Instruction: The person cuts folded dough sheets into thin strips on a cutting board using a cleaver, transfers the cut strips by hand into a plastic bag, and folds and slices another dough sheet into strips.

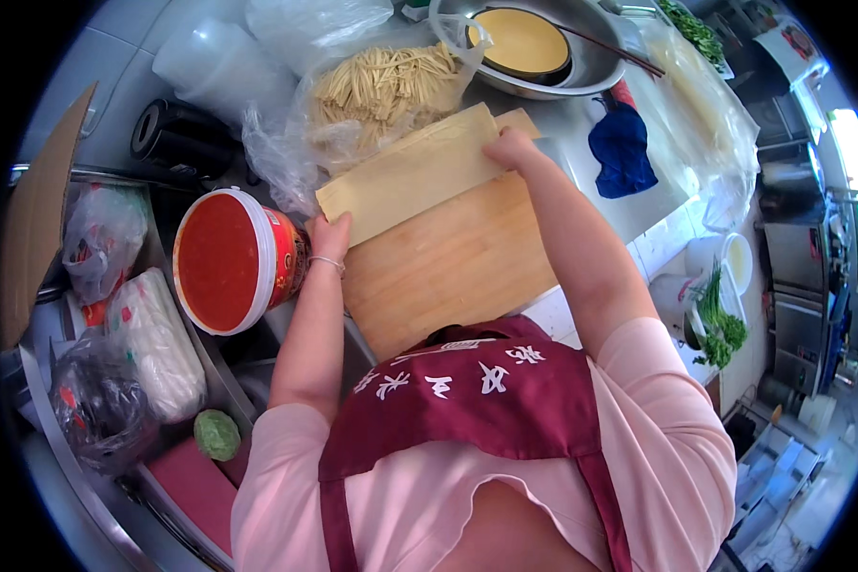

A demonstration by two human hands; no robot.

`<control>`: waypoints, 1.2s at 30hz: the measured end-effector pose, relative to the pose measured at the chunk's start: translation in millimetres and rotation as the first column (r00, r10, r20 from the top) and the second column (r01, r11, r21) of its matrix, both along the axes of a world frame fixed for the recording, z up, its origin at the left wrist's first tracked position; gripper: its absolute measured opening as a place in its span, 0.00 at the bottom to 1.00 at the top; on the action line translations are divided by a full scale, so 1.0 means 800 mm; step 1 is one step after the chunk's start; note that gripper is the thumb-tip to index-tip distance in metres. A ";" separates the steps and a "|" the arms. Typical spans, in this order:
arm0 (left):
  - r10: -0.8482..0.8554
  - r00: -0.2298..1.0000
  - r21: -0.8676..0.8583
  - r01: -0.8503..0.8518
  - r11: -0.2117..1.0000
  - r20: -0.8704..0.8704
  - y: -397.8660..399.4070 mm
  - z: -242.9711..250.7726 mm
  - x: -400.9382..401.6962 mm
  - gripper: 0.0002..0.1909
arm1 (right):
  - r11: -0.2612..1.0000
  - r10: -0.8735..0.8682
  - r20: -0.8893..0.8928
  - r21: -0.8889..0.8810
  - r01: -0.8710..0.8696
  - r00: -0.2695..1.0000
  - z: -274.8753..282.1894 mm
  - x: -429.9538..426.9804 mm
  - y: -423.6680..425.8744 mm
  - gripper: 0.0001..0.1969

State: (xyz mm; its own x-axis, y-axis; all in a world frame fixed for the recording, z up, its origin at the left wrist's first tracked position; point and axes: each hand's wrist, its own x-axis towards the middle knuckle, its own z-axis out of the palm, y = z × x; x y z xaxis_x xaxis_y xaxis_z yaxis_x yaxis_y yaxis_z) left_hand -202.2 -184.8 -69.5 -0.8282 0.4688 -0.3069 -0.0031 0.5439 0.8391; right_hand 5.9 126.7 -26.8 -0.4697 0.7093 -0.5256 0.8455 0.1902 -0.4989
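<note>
A stack of pale yellow sheets, perhaps tofu skin (415, 175), lies across the far part of a wooden cutting board (450, 257). My left hand (331, 234) grips its left end, thumb on top. At the right end my right hand (513, 148) pinches the sheets' edge; another piece sticks out beyond it. Just past the stack, a clear plastic bag (307, 136) holds cut pale yellow strips (386, 82).
Left of the board stands a white-rimmed tub of red sauce (218, 261). A steel basin (593, 64) with a yellow-filled bowl (522, 41) and chopsticks (615, 50) is at the back. A dark blue cloth (620, 154) lies at right, leafy greens (718, 322) lower right.
</note>
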 end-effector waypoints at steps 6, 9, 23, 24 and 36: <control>0.028 0.998 0.135 -0.036 0.990 0.055 -0.008 -0.026 -0.016 0.20 | 0.995 -0.067 -0.111 0.068 0.074 0.992 0.002 0.005 -0.009 0.31; 0.018 0.993 0.162 -0.036 0.986 0.113 -0.002 -0.015 -0.007 0.19 | 0.994 -0.113 -0.145 -0.012 0.112 0.983 -0.009 0.011 -0.003 0.31; -0.015 0.968 0.294 -0.062 0.954 0.251 -0.010 -0.009 -0.003 0.18 | 0.971 -0.238 -0.235 -0.086 0.224 0.942 -0.008 0.028 -0.020 0.27; -0.008 0.965 0.286 -0.070 0.956 0.264 -0.017 -0.008 -0.001 0.18 | 0.972 -0.234 -0.236 -0.086 0.219 0.943 -0.003 0.032 -0.026 0.27; -0.024 0.919 0.267 -0.090 0.960 0.394 -0.134 0.010 0.137 0.21 | 0.984 -0.143 -0.148 -0.128 0.124 0.979 0.031 0.157 -0.124 0.29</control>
State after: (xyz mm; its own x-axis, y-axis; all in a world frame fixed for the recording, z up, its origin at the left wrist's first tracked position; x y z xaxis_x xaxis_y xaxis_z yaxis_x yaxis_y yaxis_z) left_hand -92.8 -291.9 -61.1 -0.6852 0.5554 -0.4712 -0.3740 0.2869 0.8820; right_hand 131.8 27.8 -2.2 -0.4575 0.7088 -0.5370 0.7694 0.0127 -0.6386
